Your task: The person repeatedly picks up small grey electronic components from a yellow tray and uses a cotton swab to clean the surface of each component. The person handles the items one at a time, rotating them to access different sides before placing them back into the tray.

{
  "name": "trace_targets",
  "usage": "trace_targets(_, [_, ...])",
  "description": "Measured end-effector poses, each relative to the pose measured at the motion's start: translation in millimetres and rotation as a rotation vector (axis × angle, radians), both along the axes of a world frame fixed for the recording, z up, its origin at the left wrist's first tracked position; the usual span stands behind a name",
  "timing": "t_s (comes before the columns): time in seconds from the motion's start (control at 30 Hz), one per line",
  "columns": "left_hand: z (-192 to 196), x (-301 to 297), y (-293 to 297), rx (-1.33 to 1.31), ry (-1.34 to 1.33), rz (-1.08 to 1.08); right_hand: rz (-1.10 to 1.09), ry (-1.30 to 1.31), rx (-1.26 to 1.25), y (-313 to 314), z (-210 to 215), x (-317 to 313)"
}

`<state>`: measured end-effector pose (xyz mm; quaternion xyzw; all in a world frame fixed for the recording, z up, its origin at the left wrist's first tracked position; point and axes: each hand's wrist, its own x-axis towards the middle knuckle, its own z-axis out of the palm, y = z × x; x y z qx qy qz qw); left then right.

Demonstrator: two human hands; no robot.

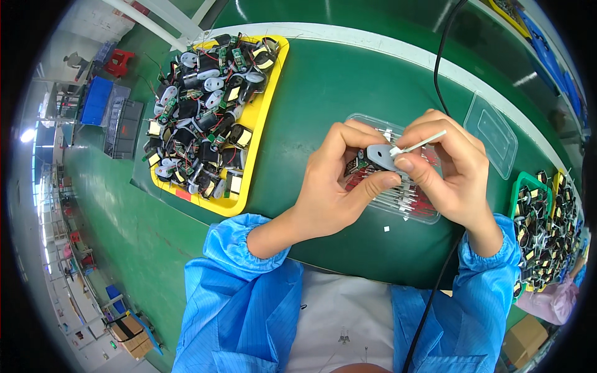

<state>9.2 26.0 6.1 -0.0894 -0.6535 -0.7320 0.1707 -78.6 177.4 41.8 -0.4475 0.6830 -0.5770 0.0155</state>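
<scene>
My left hand [326, 189] is closed around a small motor assembly with a grey oval cap [378, 154], a black body and a green circuit board. Between the fingertips of my right hand [454, 171] is a thin white stick [429, 140]. Its broader white end meets the right end of the grey cap, where my fingertips partly cover the contact. Directly beneath both hands lies a clear plastic box [429, 219] holding many thin red and white pieces.
A yellow tray [258, 121] heaped with similar motor assemblies stands at the left. Right of the box lies a clear lid [494, 137]. A green tray [515, 196] of assemblies sits far right. A black cable [439, 68] crosses the green table [311, 93].
</scene>
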Motion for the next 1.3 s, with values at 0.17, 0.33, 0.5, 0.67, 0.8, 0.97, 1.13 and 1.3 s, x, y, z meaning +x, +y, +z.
trace_targets(0.17, [-3, 3, -2, 0.036, -0.08, -0.029, 0.027, 0.074, 0.022, 0, -2, 0])
trace_targets(0.33, [-6, 5, -4, 0.056, -0.085, -0.06, 0.015, 0.084, 0.002, -2, -6, 5])
trace_targets(0.5, [-6, 4, -7, 0.124, -0.104, -0.142, 0.042, 0.021, 0.012, -1, -11, 1])
trace_targets(0.67, [3, -1, -10, 0.068, 0.024, -0.108, 0.078, -0.201, -0.023, -3, -12, 3])
trace_targets(0.8, [4, 3, -16, -0.03, 0.029, -0.018, -0.013, -0.319, -0.032, -5, -12, -1])
trace_targets(0.97, [18, 16, -80, -0.8, -0.01, 0.587, -0.391, -0.253, -0.241, 49, 12, -73])
trace_targets(1.13, [23, 50, -112, -1.301, -0.621, 0.999, -0.729, -0.476, -0.395, 130, -30, -185])
trace_targets(1.3, [-6, 42, -115, -1.551, -0.8, 1.005, -0.688, -0.884, -0.116, 128, -108, -270])
